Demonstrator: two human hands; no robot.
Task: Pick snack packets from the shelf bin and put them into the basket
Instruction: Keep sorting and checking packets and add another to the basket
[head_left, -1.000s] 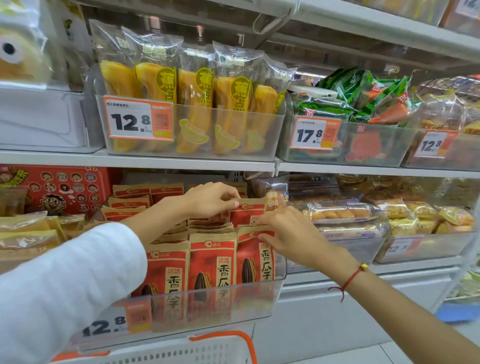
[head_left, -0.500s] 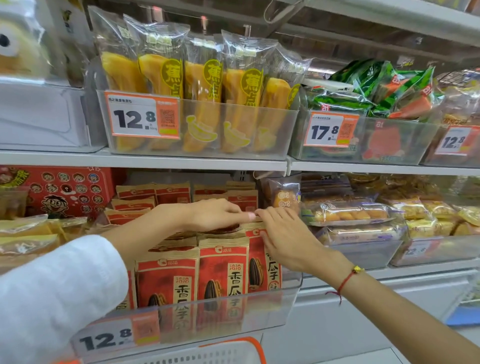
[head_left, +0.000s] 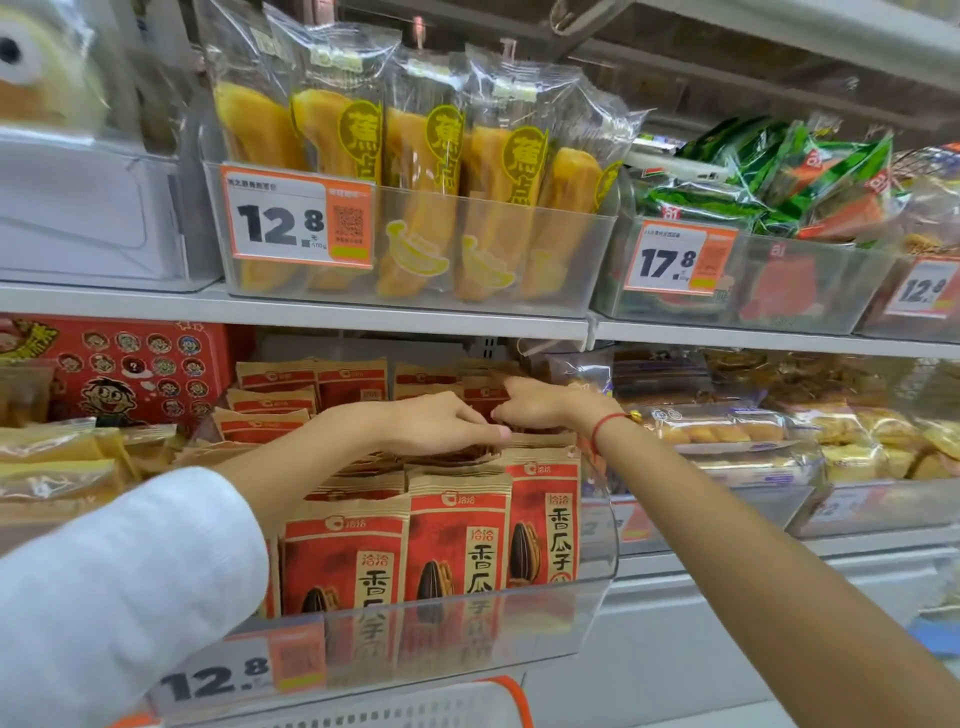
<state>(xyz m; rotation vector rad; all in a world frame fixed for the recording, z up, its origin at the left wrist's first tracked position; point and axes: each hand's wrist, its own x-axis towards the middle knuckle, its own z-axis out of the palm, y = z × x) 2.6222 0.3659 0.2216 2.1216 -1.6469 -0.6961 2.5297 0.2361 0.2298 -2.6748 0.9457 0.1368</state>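
From the head camera, both hands reach into the clear shelf bin (head_left: 582, 603) on the lower shelf. The left hand (head_left: 441, 423) lies over the tops of the red snack packets (head_left: 457, 540), its fingers loosely bent; whether it pinches one I cannot tell. The right hand (head_left: 545, 405), a red cord at its wrist, has fingers curled toward a packet farther back, its hold equally unclear. The basket (head_left: 441, 704) shows only its white rim and orange handle at the near edge. No packet is lifted clear, so the picking looks barely begun.
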